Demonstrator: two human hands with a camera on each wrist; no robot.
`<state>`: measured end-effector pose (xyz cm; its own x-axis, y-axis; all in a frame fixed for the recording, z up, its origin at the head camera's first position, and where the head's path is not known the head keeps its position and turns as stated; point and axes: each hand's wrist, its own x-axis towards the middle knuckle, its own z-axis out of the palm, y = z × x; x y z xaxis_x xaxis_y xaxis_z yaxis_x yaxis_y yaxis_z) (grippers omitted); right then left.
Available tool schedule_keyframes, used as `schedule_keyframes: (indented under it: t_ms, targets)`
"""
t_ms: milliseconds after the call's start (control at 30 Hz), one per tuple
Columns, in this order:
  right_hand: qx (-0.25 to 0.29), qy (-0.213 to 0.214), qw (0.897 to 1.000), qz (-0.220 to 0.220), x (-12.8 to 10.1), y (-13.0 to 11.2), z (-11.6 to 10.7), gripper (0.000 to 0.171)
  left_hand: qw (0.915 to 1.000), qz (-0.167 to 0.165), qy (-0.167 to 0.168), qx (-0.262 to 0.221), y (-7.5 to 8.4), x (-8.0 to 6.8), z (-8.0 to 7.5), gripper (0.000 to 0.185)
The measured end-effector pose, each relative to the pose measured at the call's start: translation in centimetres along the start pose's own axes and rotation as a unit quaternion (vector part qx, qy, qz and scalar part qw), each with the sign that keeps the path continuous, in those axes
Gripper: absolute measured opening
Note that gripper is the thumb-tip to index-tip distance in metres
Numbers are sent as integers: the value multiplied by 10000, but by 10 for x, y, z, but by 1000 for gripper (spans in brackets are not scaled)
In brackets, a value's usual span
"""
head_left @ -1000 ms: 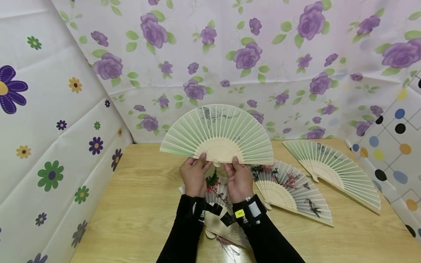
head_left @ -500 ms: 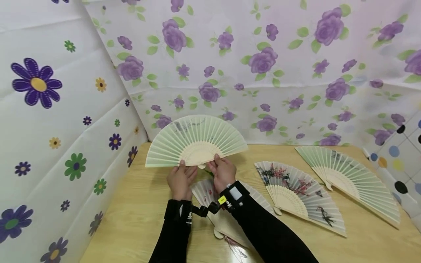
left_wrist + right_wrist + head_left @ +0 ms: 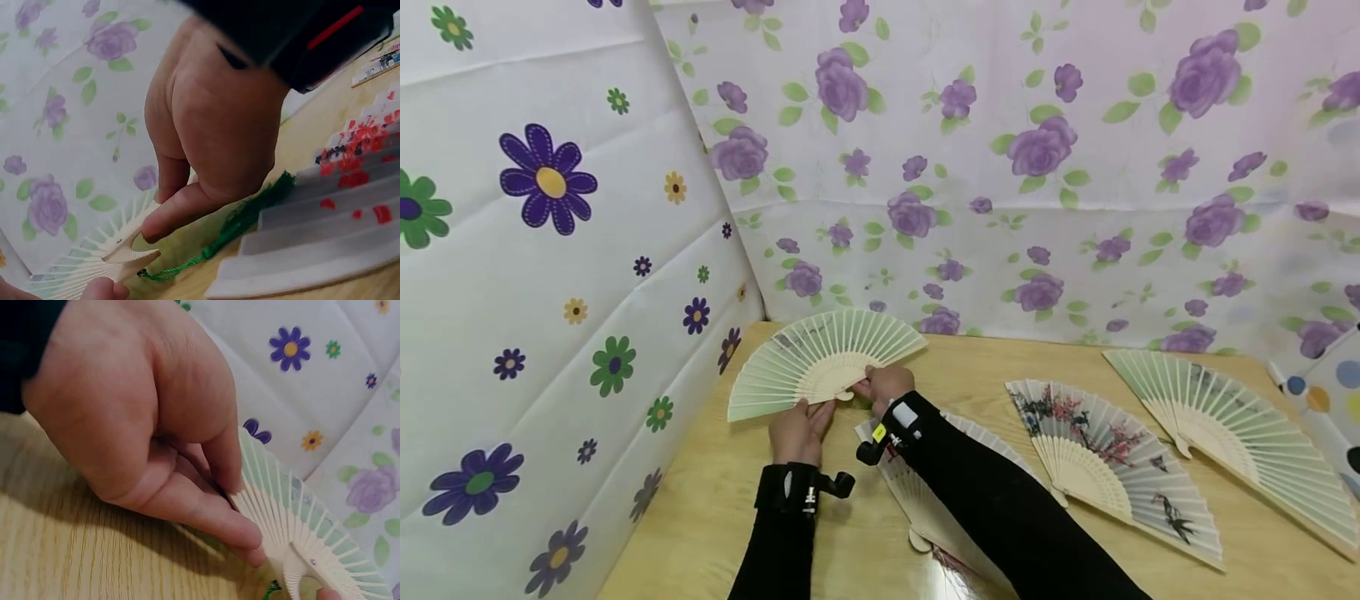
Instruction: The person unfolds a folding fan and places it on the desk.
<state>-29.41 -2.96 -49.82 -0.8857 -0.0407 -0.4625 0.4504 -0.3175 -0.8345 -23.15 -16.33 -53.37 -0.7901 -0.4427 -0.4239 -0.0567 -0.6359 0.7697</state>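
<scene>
An unfolded pale green folding fan (image 3: 827,358) is low over the table's back left, its arc toward the back wall. My left hand (image 3: 797,433) pinches its left outer rib, thumb on top, seen closely in the right wrist view (image 3: 137,425). On the other outer rib my right hand (image 3: 891,387) pinches the fan near its pivot; the left wrist view shows that hand (image 3: 219,119). A green tassel (image 3: 250,209) hangs from the pivot by a cord. I cannot tell whether the fan touches the table.
Under my right forearm lies an open white fan (image 3: 917,500) with red blossoms. To its right are a white fan with pink blossoms and a bird (image 3: 1150,467) and another green fan (image 3: 1232,425). Flowered cloth walls (image 3: 625,292) bound the wooden table (image 3: 692,533).
Both hands have carried the green fan left and down, from in front of the back wall to low over the table's back left corner. The head view has turned left.
</scene>
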Motion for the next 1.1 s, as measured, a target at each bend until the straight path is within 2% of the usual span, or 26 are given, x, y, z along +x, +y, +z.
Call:
schedule_keyframes:
  t_ms: [200, 500, 767, 833, 1033, 1100]
  targets:
    - [-310, -56, 9995, 15, -4, 3, -6, 40, 9990, -339, -73, -272, 1, -12, -4, 53]
    - [-487, 102, 9987, 67, -5, 1, -8, 39, 9972, -570, -179, -452, 5, -24, -7, 56]
    - [41, 228, 9996, 138, 10, 2, -17, 37, 9951, -838, -173, -492, 2, -27, -12, 60]
    - [184, 190, 9995, 168, 10, -1, -19, 41, 9944, -901, -200, -521, 3, -27, -13, 63]
    - [563, -82, 9977, 357, -8, -22, -30, 59, 9938, -963, -301, -468, 6, -27, -18, 66]
    - [449, -17, 9982, 406, -1, -19, -38, 61, 9937, -970, -268, -491, 5, -28, -23, 63]
